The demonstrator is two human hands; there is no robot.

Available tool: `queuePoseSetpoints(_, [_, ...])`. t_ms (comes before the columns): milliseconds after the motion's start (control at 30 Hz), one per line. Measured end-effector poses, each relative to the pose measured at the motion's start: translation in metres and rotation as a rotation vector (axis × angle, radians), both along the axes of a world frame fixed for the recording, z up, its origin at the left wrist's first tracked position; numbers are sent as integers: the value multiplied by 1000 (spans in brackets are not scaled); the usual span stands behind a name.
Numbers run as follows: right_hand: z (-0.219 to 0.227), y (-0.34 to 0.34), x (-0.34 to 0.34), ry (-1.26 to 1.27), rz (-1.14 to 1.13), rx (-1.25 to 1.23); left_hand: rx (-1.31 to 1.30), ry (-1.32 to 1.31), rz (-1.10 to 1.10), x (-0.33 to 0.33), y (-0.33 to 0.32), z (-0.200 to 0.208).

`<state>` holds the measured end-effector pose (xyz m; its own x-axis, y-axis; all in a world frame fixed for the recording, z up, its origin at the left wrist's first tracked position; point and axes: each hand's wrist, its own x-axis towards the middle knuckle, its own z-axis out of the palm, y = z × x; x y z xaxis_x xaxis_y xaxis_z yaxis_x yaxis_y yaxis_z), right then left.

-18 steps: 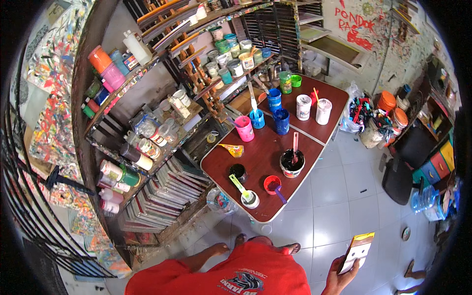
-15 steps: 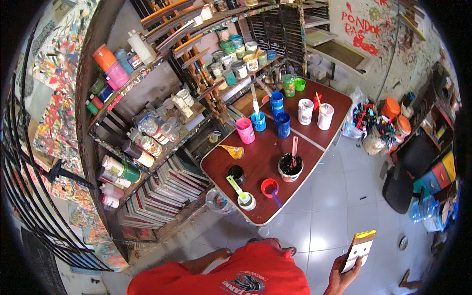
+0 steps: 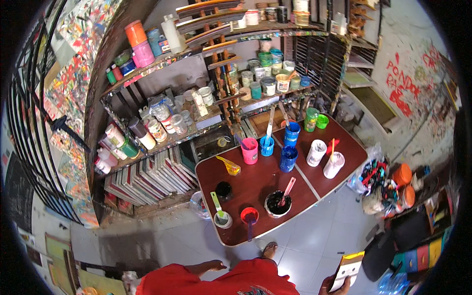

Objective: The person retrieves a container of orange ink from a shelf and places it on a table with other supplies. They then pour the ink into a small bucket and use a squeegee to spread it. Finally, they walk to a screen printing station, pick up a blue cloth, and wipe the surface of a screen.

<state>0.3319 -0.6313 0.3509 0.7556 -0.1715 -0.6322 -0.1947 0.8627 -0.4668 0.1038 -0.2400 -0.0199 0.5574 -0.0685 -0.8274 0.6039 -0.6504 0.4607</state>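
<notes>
The flat tool (image 3: 350, 272), white with a yellow far edge and two dark spots, was in the right hand (image 3: 325, 286), off the counter (image 3: 248, 189) and well out from its near edge, over the floor on the right. That grip was clasped on the tool's lower end, fingers wrapped round its sides, with most of the white face bare above them. The tool's long axis ran up from the grip, away from the body and tipped slightly right, so its yellow edge pointed past the counter's right end rather than at the pots.

From the grip, the counter lay forward and to the left. The black tub (image 3: 271, 212), its pink spatula (image 3: 288, 188) leaning right, stood by the near edge and was the closest pot to that hand. The red cup (image 3: 243, 218) and the green spatula (image 3: 215, 200) were farther left, toward the near left corner. The left hand (image 3: 215, 265) was nearer that corner, apart from the counter; how far it was open could not be told.
</notes>
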Motion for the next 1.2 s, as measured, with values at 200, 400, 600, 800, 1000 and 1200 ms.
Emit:
queuePoseSetpoints(200, [-7, -41, 66, -11, 24, -52, -10, 85, -140, 89, -28, -55])
queuePoseSetpoints(400, [-11, -58, 123, 23, 171, -27, 95, 69, 150, 114, -81, 50])
queuePoseSetpoints(600, [-40, -117, 208, 63, 225, 38, 160, 122, 188, 121, -142, 51])
queuePoseSetpoints(800, [-49, -176, 277, 17, 279, 36, 137, -144, 302, 162, -239, 23])
queuePoseSetpoints(1000, [-58, -208, 337, 46, 372, 73, 43, -1, 411, 200, -295, 15])
queuePoseSetpoints(1200, [-54, -186, 389, -61, 457, -216, 16, 121, 439, 234, -301, 31])
